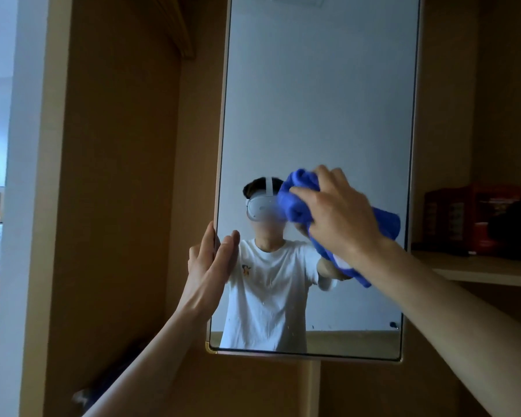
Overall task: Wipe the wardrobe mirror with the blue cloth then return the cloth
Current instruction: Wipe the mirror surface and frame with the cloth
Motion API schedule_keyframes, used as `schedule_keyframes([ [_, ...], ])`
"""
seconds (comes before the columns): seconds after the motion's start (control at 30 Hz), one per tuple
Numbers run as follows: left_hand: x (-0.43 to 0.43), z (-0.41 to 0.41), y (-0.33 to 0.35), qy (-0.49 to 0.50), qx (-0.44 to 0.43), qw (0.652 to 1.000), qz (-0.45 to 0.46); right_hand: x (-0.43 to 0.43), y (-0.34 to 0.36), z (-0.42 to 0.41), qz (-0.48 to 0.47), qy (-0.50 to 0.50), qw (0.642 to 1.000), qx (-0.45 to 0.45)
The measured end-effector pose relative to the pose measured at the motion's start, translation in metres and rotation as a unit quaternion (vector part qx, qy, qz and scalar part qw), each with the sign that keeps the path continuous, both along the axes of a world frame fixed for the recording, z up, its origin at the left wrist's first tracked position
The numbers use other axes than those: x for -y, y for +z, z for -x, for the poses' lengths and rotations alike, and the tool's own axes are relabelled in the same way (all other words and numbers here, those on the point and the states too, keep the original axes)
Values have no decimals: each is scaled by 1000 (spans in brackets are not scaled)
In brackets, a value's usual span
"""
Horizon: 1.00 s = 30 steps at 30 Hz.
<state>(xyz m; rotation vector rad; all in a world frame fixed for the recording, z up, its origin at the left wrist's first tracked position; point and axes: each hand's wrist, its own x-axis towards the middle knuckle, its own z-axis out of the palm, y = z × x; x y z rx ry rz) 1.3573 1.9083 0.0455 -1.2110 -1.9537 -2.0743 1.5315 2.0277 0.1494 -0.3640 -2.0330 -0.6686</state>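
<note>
Two hands: left hand (206,263) grips the mirror (313,100) edge, right hand (340,218) clutches the blue cloth (295,200); I'd press flat, overlapping strokes.

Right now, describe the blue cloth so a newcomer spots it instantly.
Find the tall wardrobe mirror mid-view. Against its glass, toward the right edge, the right hand grips a bunched blue cloth. Nothing else is that vivid blue; the left hand holds only the mirror's left edge.
</note>
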Motion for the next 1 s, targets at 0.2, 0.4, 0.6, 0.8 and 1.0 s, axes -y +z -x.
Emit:
schedule_keyframes([
  [0.2,6,0,-6,-6,2,1000,-10,-3,-34,-5,-45,27,994,98],
  [0.4,9,3,1,31,-31,998,36,-18,53,-16,-7,-22,999,-26],
  [0.6,3,0,2,62,-27,997,35,-19,-14,-17,-48,28,993,107],
  [0.8,3,-11,5,73,-32,996,38,-25,18,-30,-51,3,996,67],
  [1.0,0,-9,9,83,-31,996,31,-21,23,-24,11,-9,1000,3],
])
